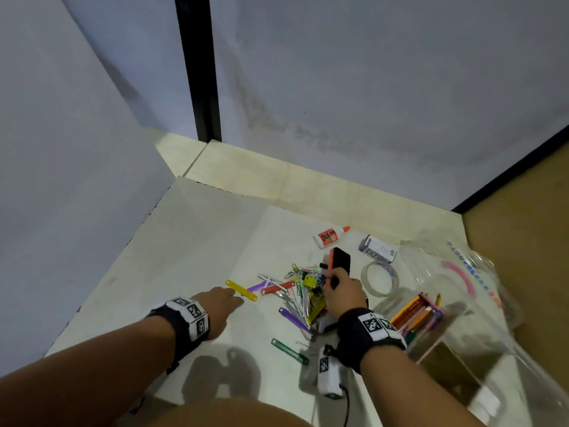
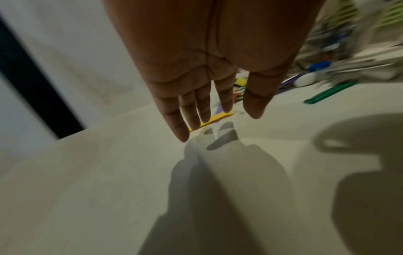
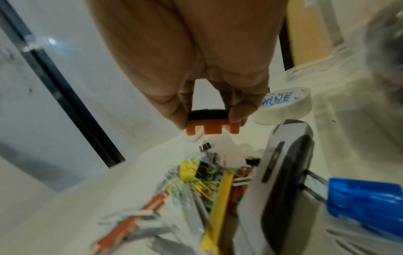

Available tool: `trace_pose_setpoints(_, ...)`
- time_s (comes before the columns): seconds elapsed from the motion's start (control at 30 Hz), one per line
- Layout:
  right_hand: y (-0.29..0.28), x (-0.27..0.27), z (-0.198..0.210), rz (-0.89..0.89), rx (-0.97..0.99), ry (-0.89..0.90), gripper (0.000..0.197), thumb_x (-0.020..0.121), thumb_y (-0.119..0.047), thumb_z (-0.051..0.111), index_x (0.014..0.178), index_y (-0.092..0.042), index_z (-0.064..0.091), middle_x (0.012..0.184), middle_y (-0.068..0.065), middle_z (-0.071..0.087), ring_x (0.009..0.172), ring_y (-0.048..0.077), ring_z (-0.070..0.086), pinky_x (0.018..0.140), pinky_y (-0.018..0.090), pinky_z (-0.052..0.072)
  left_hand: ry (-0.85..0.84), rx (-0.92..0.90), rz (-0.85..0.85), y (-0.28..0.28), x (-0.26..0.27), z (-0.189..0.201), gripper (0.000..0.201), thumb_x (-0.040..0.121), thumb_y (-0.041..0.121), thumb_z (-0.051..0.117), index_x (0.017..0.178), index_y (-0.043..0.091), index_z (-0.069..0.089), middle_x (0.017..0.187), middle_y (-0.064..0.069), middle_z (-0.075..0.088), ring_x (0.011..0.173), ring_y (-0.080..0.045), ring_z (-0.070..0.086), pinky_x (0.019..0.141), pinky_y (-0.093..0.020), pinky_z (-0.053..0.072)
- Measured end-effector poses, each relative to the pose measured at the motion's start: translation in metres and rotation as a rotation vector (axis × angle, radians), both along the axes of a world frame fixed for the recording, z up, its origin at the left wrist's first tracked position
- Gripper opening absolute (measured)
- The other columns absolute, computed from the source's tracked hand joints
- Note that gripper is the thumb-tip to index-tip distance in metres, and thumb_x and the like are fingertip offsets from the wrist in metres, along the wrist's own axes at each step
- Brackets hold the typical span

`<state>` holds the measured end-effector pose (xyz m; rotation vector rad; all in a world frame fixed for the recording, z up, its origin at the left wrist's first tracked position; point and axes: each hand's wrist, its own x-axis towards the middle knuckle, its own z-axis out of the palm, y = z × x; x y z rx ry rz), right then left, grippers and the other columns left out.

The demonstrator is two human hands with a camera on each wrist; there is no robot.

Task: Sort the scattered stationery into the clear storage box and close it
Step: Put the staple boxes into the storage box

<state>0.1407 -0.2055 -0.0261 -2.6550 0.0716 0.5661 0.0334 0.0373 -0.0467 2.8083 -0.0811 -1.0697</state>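
Note:
My right hand [image 1: 334, 280] pinches an orange-and-black board eraser [image 1: 338, 263] by its sides and holds it above a pile of paper clips and binder clips [image 1: 304, 285]. In the right wrist view the eraser [image 3: 212, 128] sits between thumb and fingers [image 3: 174, 110]. My left hand [image 1: 235, 296] is flat, its straight fingers [image 2: 189, 117] just above one end of a yellow plastic strip [image 1: 240, 290], holding nothing. The clear storage box [image 1: 455, 334] stands open at the right with coloured pencils [image 1: 415, 315] inside.
A glue bottle [image 1: 331, 237], a small carton [image 1: 378, 248] and a tape roll [image 1: 380, 278] lie behind the pile. Green [image 1: 289, 351], purple [image 1: 294, 315] and red [image 1: 277, 287] strips lie around it. A grey stapler [image 3: 283, 172] sits under my right hand. Clear printed plastic [image 1: 462, 266] lies far right.

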Motion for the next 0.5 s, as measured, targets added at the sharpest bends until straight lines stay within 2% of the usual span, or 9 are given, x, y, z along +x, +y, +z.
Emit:
trace_pose_setpoints(0.1, -0.009, -0.007, 0.029, -0.04, 0.206, -0.025, 0.012, 0.091, -0.023, 0.051, 0.096, -0.033, 0.052, 0.102, 0.007, 0.065, 0.081, 0.029, 0.063, 0.069, 0.035, 0.053, -0.056, -0.043, -0.086, -0.032, 0.006, 0.0, 0.061, 0.091, 0.013, 0.041, 0.147, 0.028, 0.022, 0.156, 0.001, 0.016, 0.143, -0.022, 0.023, 0.111, -0.038, 0.032)
trace_pose_setpoints(0.17, -0.02, -0.011, 0.052, -0.11, 0.35, -0.036, 0.012, 0.092, -0.02, 0.051, 0.1, -0.029, 0.055, 0.105, 0.004, 0.064, 0.078, 0.023, 0.06, 0.065, 0.03, 0.048, -0.109, -0.069, -0.152, -0.055, 0.016, 0.002, 0.062, 0.09, 0.01, 0.042, 0.147, 0.027, 0.023, 0.157, -0.001, 0.014, 0.144, -0.023, 0.02, 0.112, -0.038, 0.031)
trace_pose_setpoints(0.27, -0.045, -0.018, 0.085, -0.257, 0.519, -0.071, 0.03, 0.087, -0.015, 0.054, 0.114, -0.027, 0.053, 0.101, 0.005, 0.064, 0.065, 0.014, 0.053, 0.058, 0.025, 0.04, -0.158, -0.086, -0.218, -0.088, 0.032, 0.004, 0.062, 0.089, 0.008, 0.043, 0.146, 0.027, 0.027, 0.156, -0.002, 0.019, 0.144, -0.023, 0.021, 0.115, -0.038, 0.028)
trace_pose_setpoints(0.33, -0.068, -0.024, 0.105, -0.353, 0.577, -0.089, 0.04, 0.083, -0.011, 0.058, 0.118, -0.027, 0.047, 0.096, 0.004, 0.063, 0.065, 0.014, 0.054, 0.06, 0.025, 0.042, -0.15, -0.065, -0.275, -0.109, 0.041, 0.005, 0.068, 0.087, 0.008, 0.047, 0.147, 0.028, 0.023, 0.157, -0.003, 0.017, 0.144, -0.024, 0.021, 0.116, -0.04, 0.027)
trace_pose_setpoints(0.4, -0.093, -0.029, 0.12, -0.409, 0.588, -0.096, 0.04, 0.081, -0.006, 0.061, 0.115, -0.022, 0.05, 0.094, 0.003, 0.06, 0.071, 0.014, 0.058, 0.063, 0.025, 0.047, -0.133, -0.049, -0.322, -0.13, 0.048, 0.006, 0.072, 0.087, 0.007, 0.049, 0.148, 0.027, 0.018, 0.158, -0.004, 0.013, 0.145, -0.026, 0.018, 0.114, -0.041, 0.03)
trace_pose_setpoints(0.5, -0.129, -0.036, 0.131, -0.439, 0.551, -0.12, 0.024, 0.075, 0.002, 0.064, 0.094, -0.013, 0.064, 0.089, 0.005, 0.065, 0.081, 0.019, 0.062, 0.078, 0.032, 0.052, -0.121, -0.04, -0.35, -0.151, 0.055, 0.0, 0.072, 0.089, 0.01, 0.05, 0.149, 0.027, 0.013, 0.159, -0.004, 0.007, 0.146, -0.027, 0.012, 0.113, -0.043, 0.032)
